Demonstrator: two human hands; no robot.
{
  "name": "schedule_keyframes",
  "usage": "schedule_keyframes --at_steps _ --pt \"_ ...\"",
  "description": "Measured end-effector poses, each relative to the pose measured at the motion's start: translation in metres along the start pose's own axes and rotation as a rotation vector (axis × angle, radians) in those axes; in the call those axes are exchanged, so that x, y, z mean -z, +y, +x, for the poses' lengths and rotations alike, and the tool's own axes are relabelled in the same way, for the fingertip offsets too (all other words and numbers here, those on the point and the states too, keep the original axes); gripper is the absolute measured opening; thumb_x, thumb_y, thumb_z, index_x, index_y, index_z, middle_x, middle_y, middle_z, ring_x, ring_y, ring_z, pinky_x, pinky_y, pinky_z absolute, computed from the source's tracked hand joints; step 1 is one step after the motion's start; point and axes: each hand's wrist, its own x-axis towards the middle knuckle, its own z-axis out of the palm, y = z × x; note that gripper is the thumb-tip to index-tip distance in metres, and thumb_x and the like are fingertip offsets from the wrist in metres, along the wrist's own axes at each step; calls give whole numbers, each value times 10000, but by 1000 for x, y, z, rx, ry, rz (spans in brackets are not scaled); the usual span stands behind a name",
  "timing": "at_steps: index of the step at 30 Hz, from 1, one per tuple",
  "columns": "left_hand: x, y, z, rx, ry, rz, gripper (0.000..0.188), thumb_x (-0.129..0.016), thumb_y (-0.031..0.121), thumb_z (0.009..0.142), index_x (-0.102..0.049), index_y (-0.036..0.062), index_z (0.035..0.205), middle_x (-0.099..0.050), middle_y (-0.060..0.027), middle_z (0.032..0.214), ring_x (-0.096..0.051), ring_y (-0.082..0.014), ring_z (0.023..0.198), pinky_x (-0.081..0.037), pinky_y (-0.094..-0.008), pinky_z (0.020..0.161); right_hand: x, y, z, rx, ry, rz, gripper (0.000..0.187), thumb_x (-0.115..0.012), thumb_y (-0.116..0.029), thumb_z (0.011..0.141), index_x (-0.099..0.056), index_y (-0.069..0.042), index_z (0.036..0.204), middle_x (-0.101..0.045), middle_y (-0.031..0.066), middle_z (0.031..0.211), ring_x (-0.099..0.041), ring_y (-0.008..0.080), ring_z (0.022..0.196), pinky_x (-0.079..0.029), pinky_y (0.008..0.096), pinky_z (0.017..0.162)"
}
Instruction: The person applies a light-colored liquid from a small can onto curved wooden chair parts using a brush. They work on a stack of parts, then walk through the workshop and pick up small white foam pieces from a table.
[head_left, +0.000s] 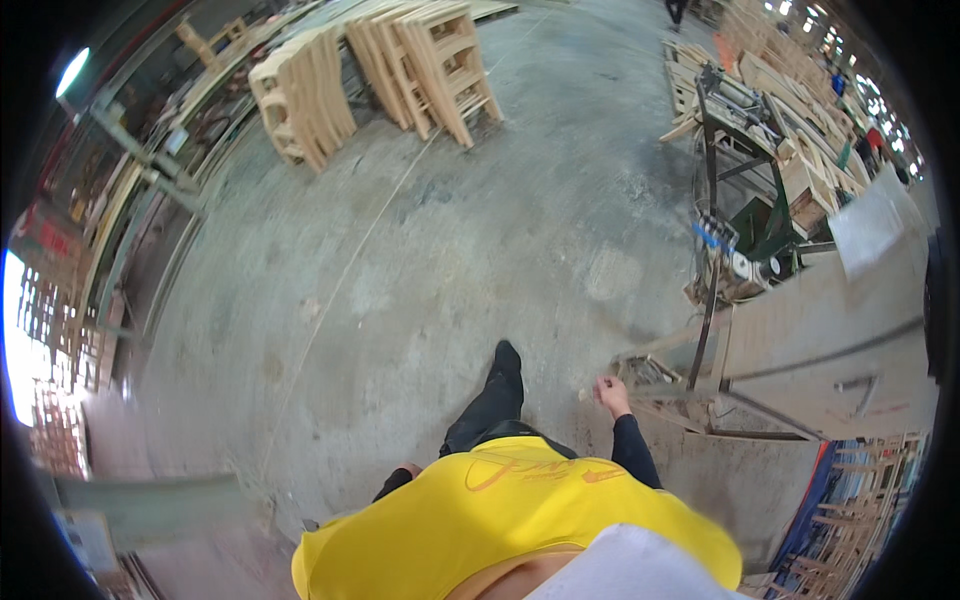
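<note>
My right hand [610, 396] hangs at my right side, above the floor and beside the low end of a grey workbench. Its fingers look curled in. A small pale spot shows near the fingertips, and I cannot make out whether it is in the fingers or on the floor. Only a sliver of my left hand [409, 468] shows by my left hip. Its fingers are hidden behind the yellow shirt [520, 510]. One dark-shod foot [507, 358] is stretched forward on the concrete floor [430, 270].
Two stacks of wooden frames, one on the left [305, 95] and one on the right [430, 65], stand on the floor ahead. A workbench [830, 330] with machine parts and timber lines the right. Metal racking [150, 160] runs along the left. A greenish panel [150, 510] lies lower left.
</note>
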Motion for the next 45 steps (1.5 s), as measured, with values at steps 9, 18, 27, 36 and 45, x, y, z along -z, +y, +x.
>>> schedule_keyframes --at_steps 9,18,27,36,45 --pt "545 261 93 -335 705 -216 296 -585 211 786 -695 72 1023 -694 -170 916 -671 -305 872 -525 -410 774 36 -132 160 -254 48 10 255 -566 -250 917 -603 -25 1031 -695 95 851 -651 158 667 -505 293 558" --pt "869 480 149 -651 812 -276 387 -587 161 785 -618 -22 1124 -672 -201 1036 -646 -301 996 -503 -380 851 49 -217 393 -490 -197 -198 232 -589 -266 857 -680 -59 913 -700 57 764 -662 172 625 -513 320 533" --pt "961 568 216 -333 145 46 277 -590 293 832 -646 45 943 -677 -131 880 -659 -254 790 -517 -386 662 140 -465 700 -62 323 -291 326 -551 -281 797 -689 1 887 -661 247 899 -652 392 840 -500 482 746" --pt "1229 714 323 -481 209 110 276 -558 331 844 -642 72 882 -662 -160 875 -640 -331 803 -496 -444 667 174 -655 930 64 429 -132 270 -549 -244 798 -680 -21 877 -679 186 812 -654 353 757 -509 449 694" --pt "1592 951 357 -576 570 -56 313 -553 188 876 -619 -14 1107 -672 -194 921 -660 -232 847 -522 -346 680 194 -668 1019 -120 465 25 313 -545 -310 822 -673 -35 897 -677 182 839 -653 340 814 -503 444 720"
